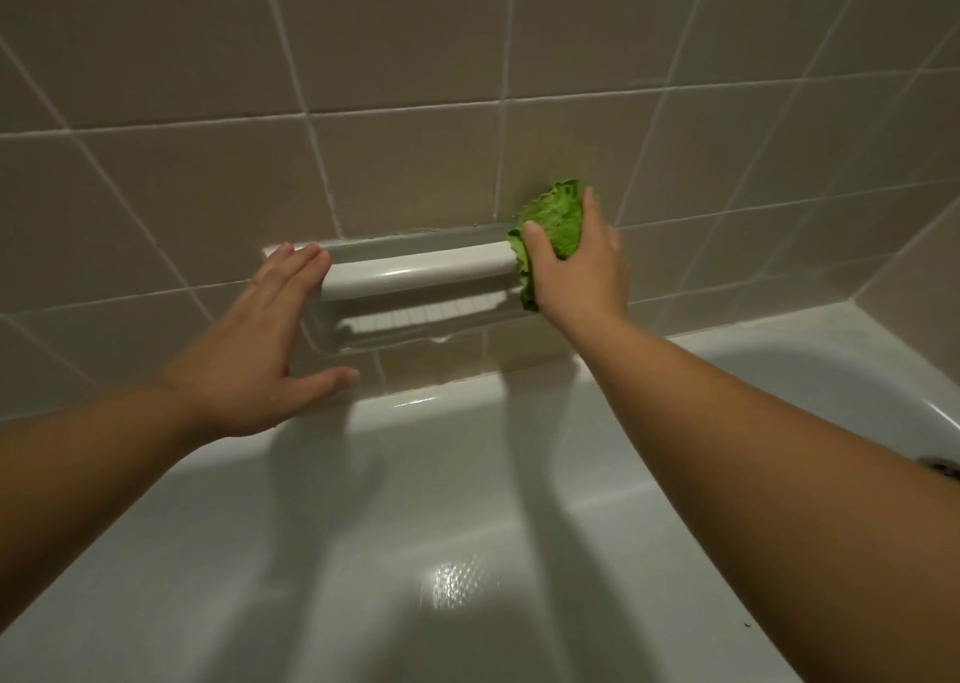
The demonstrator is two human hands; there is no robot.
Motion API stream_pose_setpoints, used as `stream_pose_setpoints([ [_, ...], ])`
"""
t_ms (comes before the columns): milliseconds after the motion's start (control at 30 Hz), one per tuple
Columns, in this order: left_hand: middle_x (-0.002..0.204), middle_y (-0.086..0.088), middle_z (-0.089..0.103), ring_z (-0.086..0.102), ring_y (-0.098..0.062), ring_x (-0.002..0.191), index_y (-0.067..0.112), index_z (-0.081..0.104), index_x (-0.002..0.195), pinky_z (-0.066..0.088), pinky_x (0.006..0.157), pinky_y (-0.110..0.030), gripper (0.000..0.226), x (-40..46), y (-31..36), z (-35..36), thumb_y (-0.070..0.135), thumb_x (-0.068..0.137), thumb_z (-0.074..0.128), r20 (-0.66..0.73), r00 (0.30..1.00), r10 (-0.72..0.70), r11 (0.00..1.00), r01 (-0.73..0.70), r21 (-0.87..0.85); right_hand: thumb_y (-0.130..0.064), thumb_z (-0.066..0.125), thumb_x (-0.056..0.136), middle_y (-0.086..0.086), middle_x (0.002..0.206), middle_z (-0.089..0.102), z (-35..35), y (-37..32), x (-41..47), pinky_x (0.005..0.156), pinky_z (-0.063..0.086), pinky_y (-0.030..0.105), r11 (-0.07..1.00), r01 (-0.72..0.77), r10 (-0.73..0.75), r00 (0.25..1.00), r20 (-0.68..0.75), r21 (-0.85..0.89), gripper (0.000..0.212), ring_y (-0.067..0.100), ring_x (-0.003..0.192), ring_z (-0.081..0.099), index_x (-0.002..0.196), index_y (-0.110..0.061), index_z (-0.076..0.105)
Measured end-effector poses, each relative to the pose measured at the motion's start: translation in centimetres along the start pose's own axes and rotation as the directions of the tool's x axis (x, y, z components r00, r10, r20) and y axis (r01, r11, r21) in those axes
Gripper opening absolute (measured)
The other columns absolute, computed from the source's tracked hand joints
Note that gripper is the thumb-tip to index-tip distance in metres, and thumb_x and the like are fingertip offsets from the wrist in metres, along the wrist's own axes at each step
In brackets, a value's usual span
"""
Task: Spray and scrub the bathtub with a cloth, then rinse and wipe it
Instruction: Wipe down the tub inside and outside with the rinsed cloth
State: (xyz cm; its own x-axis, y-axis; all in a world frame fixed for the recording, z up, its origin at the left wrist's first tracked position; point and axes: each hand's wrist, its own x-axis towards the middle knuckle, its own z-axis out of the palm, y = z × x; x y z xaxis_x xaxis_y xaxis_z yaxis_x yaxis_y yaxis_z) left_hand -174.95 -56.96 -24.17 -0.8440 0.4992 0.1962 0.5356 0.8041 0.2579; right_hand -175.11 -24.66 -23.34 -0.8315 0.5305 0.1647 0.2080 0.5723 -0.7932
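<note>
Right hand [576, 261] over green cloth [556, 215], against wall handle [415, 269].

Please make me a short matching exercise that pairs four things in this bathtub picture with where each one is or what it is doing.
Things
1. left hand
2. right hand
3. green cloth
4. drain

Places or states
A. at the far right edge of the picture, in the tub floor
B. flat and open, fingertips on the left end of the ceramic grab bar
C. bunched against the tiled wall at the bar's right end
D. gripping the cloth and pressing it to the wall

Pairs: 1-B, 2-D, 3-C, 4-A
</note>
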Motion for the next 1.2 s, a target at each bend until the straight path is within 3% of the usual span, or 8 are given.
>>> stream_pose_setpoints([
  [100, 0.173, 0.008, 0.002, -0.010, -0.005, 0.158, 0.024, 0.006, 0.165, 0.008, 0.127, -0.036, 0.114, 0.0, 0.0, -0.2, 0.073, 0.078, 0.059, 0.010, 1.000, -0.005, 1.000, 0.006, -0.012, -0.062, 0.052, 0.098, 0.008, 0.157, 0.035, 0.4, -1.7, -1.3, 0.107, 0.040, 0.045, 0.981, 0.031, -0.032, 0.999, -0.005, -0.191, 0.075, 0.038, 0.135, 0.038, 0.162, -0.035, 0.024],
  [267, 0.172, 0.011, 0.000, -0.011, -0.004, 0.157, 0.024, 0.005, 0.165, 0.009, 0.129, -0.038, 0.112, -0.3, 0.0, -0.6, 0.054, 0.084, 0.076, 0.035, 0.999, -0.015, 1.000, 0.016, -0.023, -0.063, 0.050, 0.098, 0.007, 0.157, 0.035, 1.3, -2.6, -5.1, 0.106, 0.043, 0.046, 0.795, 0.431, -0.390, 0.902, 0.185, -0.426, 0.070, 0.035, 0.128, 0.036, 0.160, -0.038, 0.028],
  [467, 0.172, 0.014, -0.004, -0.011, -0.002, 0.156, 0.028, 0.005, 0.166, 0.008, 0.129, -0.041, 0.110, -1.1, -1.0, -1.3, 0.034, 0.085, 0.080, 0.075, 0.997, -0.015, 1.000, 0.016, -0.018, -0.065, 0.051, 0.097, 0.010, 0.154, 0.042, 1.9, -2.9, -4.7, 0.107, 0.036, 0.044, 0.836, 0.296, -0.304, 0.951, 0.059, -0.462, 0.090, 0.036, 0.124, 0.041, 0.163, -0.014, 0.015],
  [667, 0.170, 0.016, -0.002, -0.003, -0.004, 0.157, 0.028, 0.010, 0.165, 0.014, 0.130, -0.041, 0.105, -1.1, -1.9, -2.3, 0.027, 0.085, 0.079, 0.099, 0.995, 0.007, 0.998, -0.001, -0.060, -0.071, 0.068, 0.081, -0.005, 0.120, 0.067, 6.4, -7.5, -8.1, 0.086, 0.040, 0.043, 0.703, 0.543, -0.546, 0.826, 0.141, -0.460, 0.066, 0.030, 0.105, 0.047, 0.131, -0.028, 0.060],
  [800, 0.169, 0.017, 0.000, -0.003, -0.001, 0.156, 0.030, 0.014, 0.165, 0.012, 0.129, -0.034, 0.097, -1.6, -2.5, -3.5, 0.025, 0.090, 0.075, 0.132, 0.991, 0.010, 0.993, 0.006, -0.118, -0.076, 0.062, 0.081, -0.007, 0.121, 0.069, 5.8, -6.6, -5.9, 0.115, 0.033, 0.045, 0.725, 0.544, -0.543, 0.829, 0.136, -0.422, 0.068, 0.031, 0.128, 0.047, 0.131, -0.030, 0.064],
  [1000, 0.168, 0.012, 0.021, 0.014, 0.002, 0.152, 0.029, 0.026, 0.163, 0.015, 0.122, -0.020, 0.088, -2.1, -4.2, -4.7, 0.027, 0.090, 0.075, 0.051, 0.998, -0.040, 0.983, 0.048, -0.176, -0.069, 0.063, 0.083, 0.005, 0.115, 0.068, 9.8, -9.6, -7.9, 0.096, 0.048, 0.044, 0.674, 0.637, -0.599, 0.768, 0.229, -0.374, 0.071, 0.034, 0.109, 0.054, 0.137, -0.023, 0.062],
  [1067, 0.165, 0.008, 0.033, 0.036, -0.008, 0.148, 0.031, 0.033, 0.161, 0.027, 0.119, -0.022, 0.084, -2.4, -4.9, -5.2, 0.027, 0.090, 0.076, 0.020, 0.997, -0.077, 0.978, 0.079, -0.194, -0.069, 0.064, 0.083, 0.006, 0.114, 0.067, 9.8, -10.3, -8.1, 0.093, 0.049, 0.044, 0.644, 0.676, -0.624, 0.735, 0.267, -0.358, 0.070, 0.034, 0.105, 0.054, 0.138, -0.025, 0.061],
  [1200, 0.137, 0.004, 0.065, 0.065, -0.016, 0.109, 0.026, 0.050, 0.152, 0.044, 0.100, -0.025, 0.068, -2.5, -6.3, -6.4, 0.028, 0.089, 0.076, -0.075, 0.987, -0.145, 0.964, 0.124, -0.236, -0.071, 0.060, 0.087, 0.003, 0.119, 0.063, 7.6, -9.3, -6.7, 0.095, 0.045, 0.041, 0.693, 0.586, -0.524, 0.809, 0.265, -0.419, 0.067, 0.030, 0.112, 0.049, 0.140, -0.030, 0.059],
])
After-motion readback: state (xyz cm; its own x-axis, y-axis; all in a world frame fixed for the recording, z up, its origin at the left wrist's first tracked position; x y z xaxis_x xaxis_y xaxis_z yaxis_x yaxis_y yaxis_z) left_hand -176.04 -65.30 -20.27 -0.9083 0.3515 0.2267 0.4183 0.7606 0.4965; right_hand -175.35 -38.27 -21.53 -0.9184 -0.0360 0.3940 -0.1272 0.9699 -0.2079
